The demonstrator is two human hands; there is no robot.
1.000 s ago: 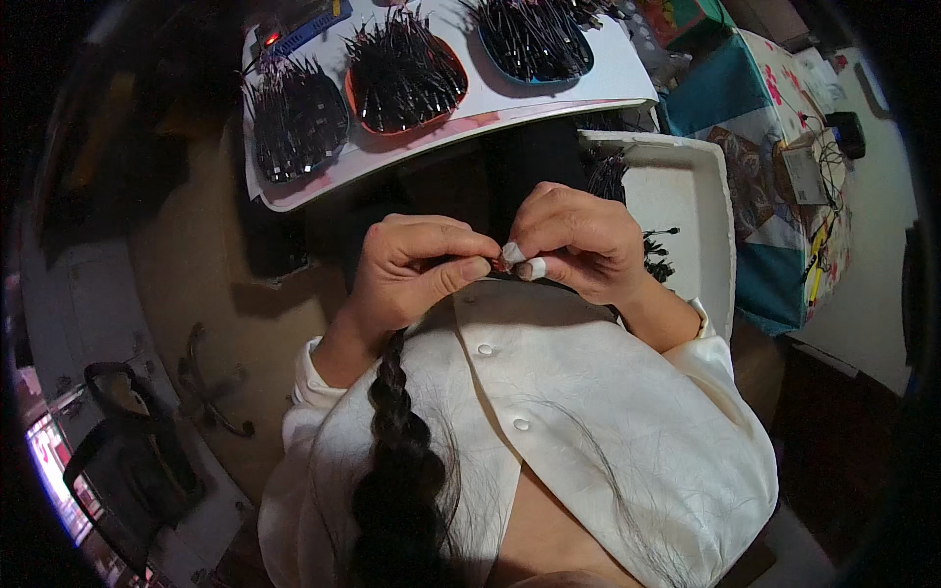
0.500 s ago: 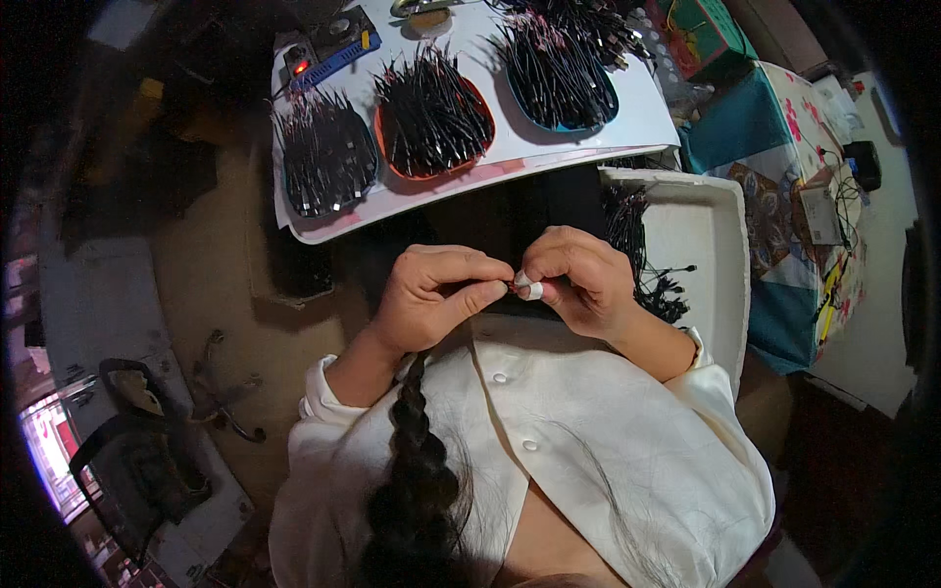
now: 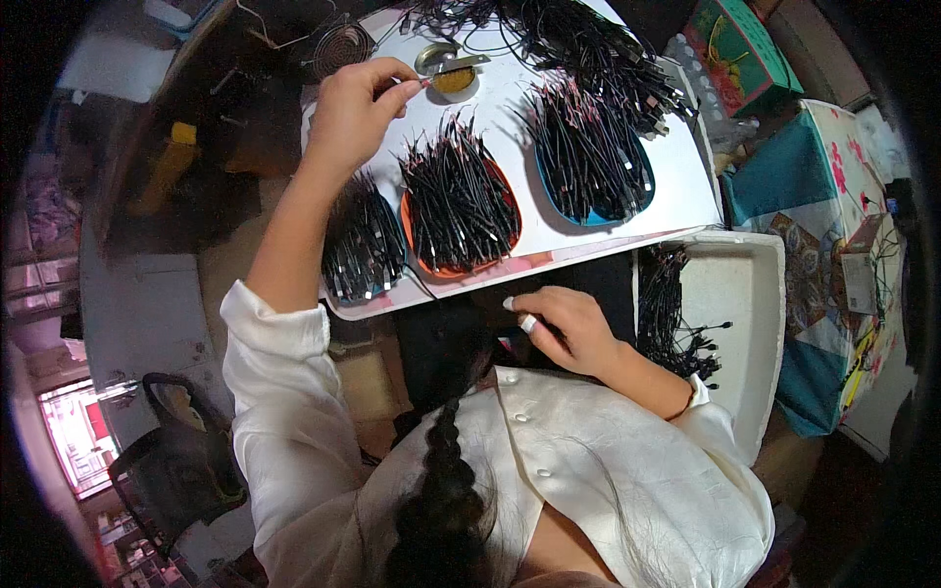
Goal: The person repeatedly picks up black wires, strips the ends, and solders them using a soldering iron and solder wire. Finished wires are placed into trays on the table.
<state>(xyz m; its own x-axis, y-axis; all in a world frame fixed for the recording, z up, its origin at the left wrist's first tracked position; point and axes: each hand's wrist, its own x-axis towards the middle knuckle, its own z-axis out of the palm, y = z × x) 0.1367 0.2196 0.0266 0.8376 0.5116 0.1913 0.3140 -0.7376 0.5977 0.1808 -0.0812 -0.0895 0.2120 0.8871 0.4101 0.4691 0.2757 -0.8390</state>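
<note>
My left hand (image 3: pixel 353 113) reaches over the far left of the white table, thumb and fingers pinched on a thin cable whose reddish wire end (image 3: pixel 425 83) points at a small round tin (image 3: pixel 454 86) of yellowish-brown paste. A metal strip (image 3: pixel 459 65) lies across the tin's top. Most of the held cable is hidden by the hand. Close to my body, my right hand (image 3: pixel 573 333) hovers with fingers loosely bent and apart, nothing visible in them; white tape wraps its thumb and a fingertip. Nearest the left forearm, black cables fill a blue tray (image 3: pixel 400 284).
Black cables with stripped ends also fill an orange tray (image 3: pixel 461 271) and a blue tray (image 3: pixel 593 223). A cable heap (image 3: pixel 598 49) lies behind them. At right stands a white foam box (image 3: pixel 755 333) holding more cables. A dark coil (image 3: pixel 343 47) sits at the table's far left.
My left hand has moved from in front of my chest up and forward to the tin, with the cable. My right hand has parted from it and stays near my body. The view has shifted.
</note>
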